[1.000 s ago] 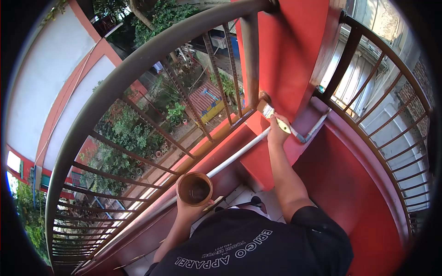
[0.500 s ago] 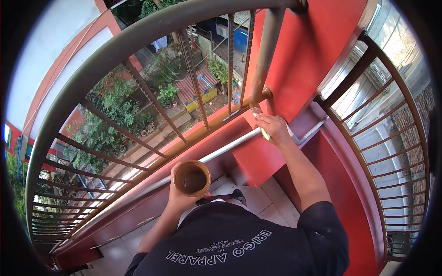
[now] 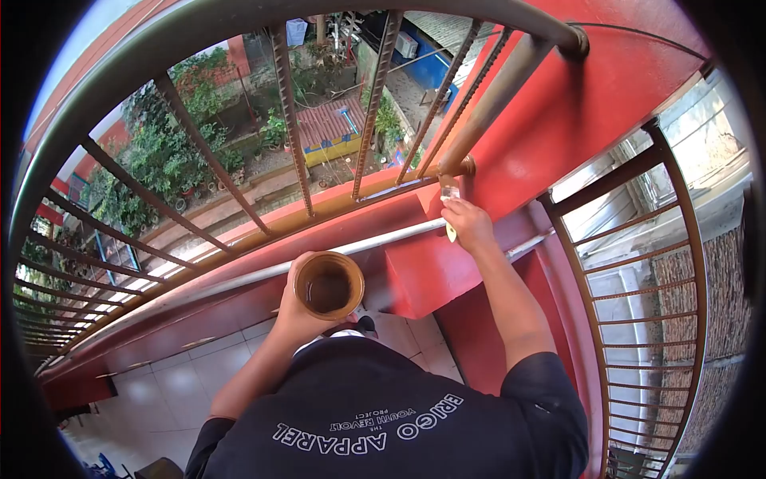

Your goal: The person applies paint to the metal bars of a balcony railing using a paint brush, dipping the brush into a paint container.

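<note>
My left hand (image 3: pixel 302 307) is wrapped round a brown cup (image 3: pixel 329 285), its open top facing up and something dark inside. To the right, my right hand (image 3: pixel 471 225) grips a paintbrush (image 3: pixel 450 194) by its pale handle. The bristle end of the brush points up at the foot of a thick brown railing post (image 3: pixel 487 104), near the corner where the post meets the lower rail (image 3: pixel 319 209). Whether the bristles touch the metal cannot be made out.
A curved brown top rail (image 3: pixel 104 60) with ribbed bars arches ahead and left. A white pipe (image 3: pixel 375 246) runs below it beside a red ledge (image 3: pixel 435 267). Another railing (image 3: pixel 590 303) stands at the right. Plants and a small shed roof (image 3: pixel 329 124) lie beyond the bars.
The view has shifted, with the shed and left railing now further left. My right hand has turned the brush more upright at the post's foot. The cup remains in my left hand.
</note>
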`<act>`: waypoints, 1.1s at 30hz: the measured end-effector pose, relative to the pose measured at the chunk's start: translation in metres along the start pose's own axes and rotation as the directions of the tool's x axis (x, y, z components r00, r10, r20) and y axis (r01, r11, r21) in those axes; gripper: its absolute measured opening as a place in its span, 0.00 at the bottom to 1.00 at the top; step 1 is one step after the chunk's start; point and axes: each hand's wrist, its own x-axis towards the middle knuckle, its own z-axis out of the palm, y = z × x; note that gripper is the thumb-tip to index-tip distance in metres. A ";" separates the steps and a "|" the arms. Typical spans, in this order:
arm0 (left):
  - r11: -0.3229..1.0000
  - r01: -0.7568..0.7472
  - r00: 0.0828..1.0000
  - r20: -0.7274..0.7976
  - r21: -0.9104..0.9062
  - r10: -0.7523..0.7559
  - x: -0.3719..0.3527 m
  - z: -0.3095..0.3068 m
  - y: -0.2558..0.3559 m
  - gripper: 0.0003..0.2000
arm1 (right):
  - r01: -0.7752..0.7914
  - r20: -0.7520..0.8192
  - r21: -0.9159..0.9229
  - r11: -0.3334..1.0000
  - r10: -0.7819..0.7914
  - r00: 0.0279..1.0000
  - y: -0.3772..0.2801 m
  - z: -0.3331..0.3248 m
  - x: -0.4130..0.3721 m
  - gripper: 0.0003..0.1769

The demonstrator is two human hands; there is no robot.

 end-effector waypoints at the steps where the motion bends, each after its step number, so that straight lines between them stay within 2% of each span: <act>1: 0.999 -0.037 0.999 0.000 0.032 0.037 0.000 -0.001 0.002 0.51 | -0.019 0.052 0.056 0.998 0.016 0.999 0.001 0.005 -0.001 0.09; 3: 0.983 -0.148 0.988 -0.030 0.111 0.152 0.002 -0.002 0.011 0.52 | -0.034 -0.043 0.179 0.983 0.042 0.998 -0.003 -0.008 0.014 0.10; 4: 0.991 -0.110 0.992 -0.059 0.081 0.115 0.001 -0.001 0.006 0.52 | -0.046 -0.081 0.241 0.969 0.067 0.994 -0.006 -0.015 0.017 0.11; 7: 0.998 0.010 0.995 -0.096 -0.063 -0.016 -0.005 0.006 -0.001 0.53 | -0.060 -0.130 0.252 0.966 0.096 0.987 0.012 -0.015 0.044 0.13; 8: 0.990 0.046 0.994 -0.096 -0.134 -0.059 -0.004 0.009 0.005 0.52 | -0.115 -0.099 0.240 0.964 0.143 0.985 0.015 -0.023 0.053 0.15; 9: 0.976 0.076 0.990 -0.097 -0.202 -0.098 -0.002 0.009 0.008 0.52 | -0.114 -0.172 0.220 0.969 0.154 0.973 0.013 -0.037 0.062 0.15; 10: 0.994 0.006 0.996 -0.087 -0.109 -0.016 -0.001 0.007 0.005 0.51 | -0.110 -0.245 0.205 0.973 0.160 0.956 0.009 -0.052 0.070 0.14; 12: 0.987 0.042 0.995 -0.085 -0.152 -0.056 -0.001 0.007 0.008 0.51 | -0.121 -0.355 0.214 0.969 0.192 0.915 0.002 -0.061 0.073 0.12; 13: 0.982 0.064 0.994 -0.081 -0.177 -0.080 -0.003 0.007 0.010 0.51 | -0.112 -0.320 0.252 0.961 0.192 0.928 -0.005 -0.060 0.068 0.11; 14: 1.000 -0.008 0.995 -0.097 -0.014 0.007 -0.003 0.005 0.011 0.51 | -0.104 -0.287 0.288 0.952 0.189 0.939 -0.013 -0.057 0.063 0.11; 16: 0.999 -0.009 0.995 -0.096 0.031 0.012 -0.003 0.001 0.013 0.51 | -0.043 -0.246 0.313 0.949 0.124 0.961 -0.013 -0.038 0.058 0.10; 19: 0.999 -0.005 0.996 -0.091 0.034 0.008 0.000 0.000 0.015 0.51 | -0.143 -0.092 0.249 0.958 0.171 0.981 0.003 -0.017 0.057 0.10; 23: 0.999 0.018 0.997 -0.076 -0.035 -0.021 0.002 0.000 0.014 0.51 | -0.159 -0.329 0.203 0.966 0.220 0.918 -0.006 -0.052 0.078 0.09; 27: 1.000 -0.004 0.997 -0.074 -0.015 0.003 0.003 0.002 0.007 0.49 | -0.189 -0.209 0.281 0.941 0.252 0.945 -0.015 -0.026 0.065 0.07; 28: 1.000 -0.001 0.997 -0.072 -0.019 0.000 0.003 0.002 0.004 0.49 | -0.146 -0.200 0.271 0.952 0.204 0.958 -0.009 -0.010 0.062 0.08; 31: 0.998 0.007 0.997 -0.073 -0.059 -0.011 0.003 0.004 0.003 0.48 | -0.198 -0.106 0.138 0.970 0.213 0.971 -0.010 -0.012 0.072 0.08; 33: 0.997 0.011 0.998 -0.069 -0.072 -0.016 0.004 0.001 0.006 0.48 | -0.232 -0.151 0.121 0.965 0.248 0.957 -0.014 -0.023 0.074 0.09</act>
